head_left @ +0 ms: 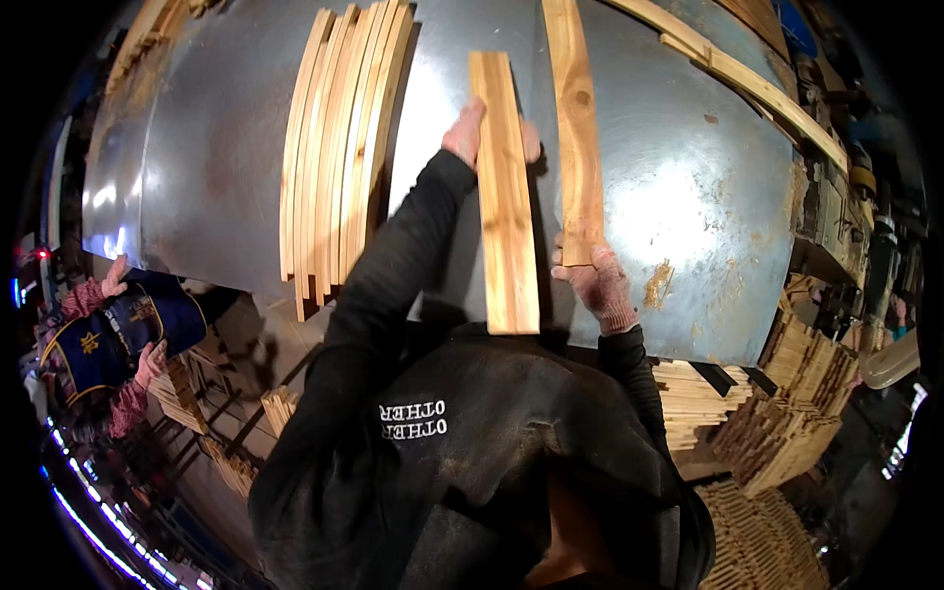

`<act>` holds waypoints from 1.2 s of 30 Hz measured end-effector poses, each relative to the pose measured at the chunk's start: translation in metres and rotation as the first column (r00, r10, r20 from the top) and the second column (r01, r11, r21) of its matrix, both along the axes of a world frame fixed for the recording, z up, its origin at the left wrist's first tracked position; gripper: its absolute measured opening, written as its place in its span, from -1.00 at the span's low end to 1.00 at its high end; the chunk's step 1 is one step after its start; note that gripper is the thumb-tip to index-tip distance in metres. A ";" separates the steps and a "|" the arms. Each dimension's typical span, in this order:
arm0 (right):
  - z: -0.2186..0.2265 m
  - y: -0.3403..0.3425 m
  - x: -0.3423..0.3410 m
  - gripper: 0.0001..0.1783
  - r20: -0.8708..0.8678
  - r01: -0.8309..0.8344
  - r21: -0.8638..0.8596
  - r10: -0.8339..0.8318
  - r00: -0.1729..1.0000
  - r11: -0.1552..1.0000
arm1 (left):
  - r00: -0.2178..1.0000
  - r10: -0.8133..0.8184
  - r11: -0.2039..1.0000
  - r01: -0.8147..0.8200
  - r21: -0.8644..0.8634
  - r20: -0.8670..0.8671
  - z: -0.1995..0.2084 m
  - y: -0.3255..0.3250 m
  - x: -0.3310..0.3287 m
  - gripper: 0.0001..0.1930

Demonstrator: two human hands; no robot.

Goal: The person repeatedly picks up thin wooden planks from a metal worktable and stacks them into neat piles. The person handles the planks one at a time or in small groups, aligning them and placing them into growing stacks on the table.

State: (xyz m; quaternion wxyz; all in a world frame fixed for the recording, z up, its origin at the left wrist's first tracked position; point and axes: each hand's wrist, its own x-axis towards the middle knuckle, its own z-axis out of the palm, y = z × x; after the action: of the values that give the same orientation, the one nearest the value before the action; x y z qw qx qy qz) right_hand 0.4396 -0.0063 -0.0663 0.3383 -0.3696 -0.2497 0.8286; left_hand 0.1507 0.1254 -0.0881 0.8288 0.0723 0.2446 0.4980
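My left hand (pixel 464 132) grips a straight wooden board (pixel 506 216) from beneath, with fingers showing past both its long edges. The board is raised above a grey metal tabletop (pixel 678 187), and its near end reaches my chest. To its right lies another wooden board (pixel 575 98), with a dark knot, running off the top of the view. My right hand (pixel 603 292) is closed round the near end of this knotted board, partly hidden by it. Both hands appear to be in pale reddish gloves.
Several narrow boards (pixel 344 147) lie side by side on the table's left, ends overhanging its near edge. Long strips (pixel 737 74) run along the far right. Wood stacks (pixel 787 393) stand at lower right. At left, another person in a blue apron (pixel 128 329) has hands near wood pieces.
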 end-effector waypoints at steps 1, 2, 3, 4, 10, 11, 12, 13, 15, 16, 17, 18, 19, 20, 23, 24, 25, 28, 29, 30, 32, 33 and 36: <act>0.010 -0.004 -0.003 -0.44 0.331 -0.145 0.102 0.104 0.938 0.984 | 0.996 0.039 0.998 -0.043 -0.053 -0.077 0.000 0.011 -0.012 -0.40; 0.017 -0.012 -0.012 -0.45 0.406 -0.133 0.091 0.085 0.910 0.987 | 0.965 0.047 0.994 -0.072 -0.085 -0.258 -0.004 0.020 -0.023 -0.36; 0.021 -0.020 -0.028 -0.45 0.494 -0.077 0.100 0.017 0.869 0.992 | 0.959 0.067 0.980 -0.115 -0.164 -0.274 -0.006 0.027 -0.031 -0.32; 0.025 -0.030 -0.044 -0.45 0.621 -0.007 0.058 -0.031 0.783 0.998 | 0.961 0.109 0.963 -0.165 -0.213 -0.254 -0.007 0.031 -0.037 -0.32; 0.017 -0.029 -0.108 -0.51 0.831 -0.752 0.306 0.222 0.510 0.584 | 0.223 0.015 0.999 0.034 0.023 -0.975 -0.005 0.009 -0.040 -0.39; 0.021 -0.011 -0.100 -0.44 0.890 -0.810 0.326 0.131 0.437 0.487 | 0.100 -0.041 0.997 0.069 -0.035 -0.994 0.001 0.008 -0.041 -0.38; 0.030 0.010 -0.082 -0.31 0.917 -0.879 0.371 0.030 0.397 0.300 | 0.031 -0.083 0.992 0.102 -0.080 -0.996 0.005 0.008 -0.045 -0.36; 0.039 0.049 -0.059 -0.24 0.922 -0.850 0.317 0.075 0.381 0.422 | -0.154 -0.187 0.978 0.069 -0.199 -0.970 0.015 0.006 -0.048 -0.34; 0.053 0.142 -0.011 -0.13 0.935 -0.833 0.355 -0.164 0.314 0.424 | -0.456 -0.286 0.958 -0.146 -0.246 -0.843 0.030 0.000 -0.058 -0.34; 0.056 0.196 0.012 -0.15 0.938 -0.796 0.335 -0.262 0.229 0.504 | -0.466 -0.321 0.947 -0.150 -0.284 -0.824 0.035 -0.002 -0.064 -0.29; 0.058 0.254 0.033 -0.11 0.803 -0.795 0.477 -0.554 0.220 0.375 | -0.687 -0.134 0.990 -0.055 -0.133 -0.714 0.041 -0.007 -0.066 -0.27; 0.061 0.310 0.057 0.01 0.736 -0.902 0.283 -0.677 -0.014 0.326 | -0.824 -0.077 0.993 -0.014 -0.116 -0.561 0.045 -0.011 -0.068 -0.25; 0.062 0.361 0.076 0.10 0.640 -0.923 0.270 -0.767 -0.041 0.274 | -0.849 -0.090 0.992 -0.031 -0.120 -0.521 0.046 -0.017 -0.069 -0.23; 0.062 0.406 0.091 0.19 0.510 -0.942 0.274 -0.860 -0.031 0.196 | -0.803 -0.287 0.944 -0.145 -0.296 -0.523 0.047 -0.022 -0.070 -0.21; 0.058 0.496 0.104 0.30 0.687 -0.913 -0.088 -0.639 -0.345 0.398 | -0.929 -0.111 0.971 -0.026 -0.238 -0.353 0.041 -0.037 -0.075 -0.12; 0.060 0.510 0.102 0.32 0.863 -0.917 -0.079 -0.434 -0.259 0.390 | -0.976 -0.012 0.982 0.030 -0.188 -0.218 0.037 -0.042 -0.078 -0.08; 0.057 0.519 0.092 0.23 0.845 -0.948 0.039 -0.517 -0.137 0.316 | -0.983 -0.013 0.964 0.035 -0.265 -0.181 0.035 -0.045 -0.081 -0.04; 0.042 0.520 0.060 -0.12 0.906 -0.967 -0.226 -0.339 -0.254 0.120 | -0.923 -0.275 0.833 -0.089 -0.547 -0.268 0.038 -0.049 -0.091 0.05; 0.029 0.502 0.054 -0.35 0.713 -0.998 -0.020 -0.700 -0.050 0.052 | -0.919 -0.321 0.774 -0.116 -0.622 -0.229 0.044 -0.044 -0.090 0.07; 0.016 0.491 0.040 -0.56 0.791 -0.943 0.023 -0.582 -0.187 0.333 | -0.904 -0.384 0.712 -0.161 -0.683 -0.188 0.052 -0.036 -0.088 0.08; 0.000 0.473 0.039 -0.57 0.712 -0.950 -0.069 -0.652 -0.261 0.305 | -0.878 -0.460 0.630 -0.217 -0.746 -0.133 0.069 -0.012 -0.067 0.08; -0.004 0.462 0.045 -0.56 0.715 -0.967 -0.099 -0.659 -0.234 0.236 | -0.958 -0.191 0.804 -0.028 -0.594 -0.213 0.078 0.003 -0.048 0.10; 0.006 0.407 0.054 -0.44 0.821 -0.996 -0.089 -0.564 -0.092 0.033 | -0.544 0.671 0.650 0.759 0.045 -0.504 0.081 0.065 0.027 0.26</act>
State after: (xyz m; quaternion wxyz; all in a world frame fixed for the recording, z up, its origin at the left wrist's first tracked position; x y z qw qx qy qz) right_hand 0.4933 0.4005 -0.0600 -0.1280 -0.3610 -0.9236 -0.0167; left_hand 0.1774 0.1908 -0.0074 0.0057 0.8138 0.5748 0.0855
